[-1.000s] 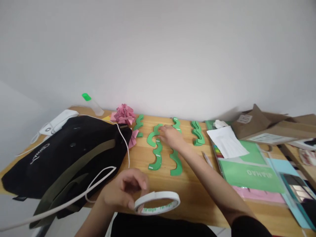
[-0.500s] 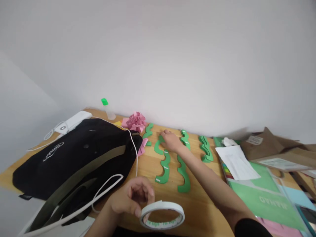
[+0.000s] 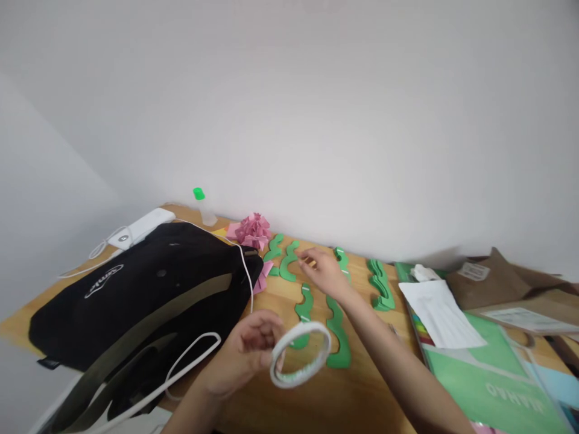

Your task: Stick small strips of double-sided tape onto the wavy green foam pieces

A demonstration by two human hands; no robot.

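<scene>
My left hand is closed on a white roll of double-sided tape, held tilted above the near edge of the wooden table. Farther out, my right hand rests with its fingers pinched on a wavy green paper strip. More wavy green strips lie beside it: one under the roll, a longer one by my right forearm, and a small stack to the right.
A black bag with a white cord fills the table's left side. A pink paper flower and a green-capped bottle stand at the back. Green folders, white paper and brown bags lie to the right.
My left hand has lifted the tape roll and tipped it up. My right hand has drawn back slightly along the green strip. The view has shifted left.
</scene>
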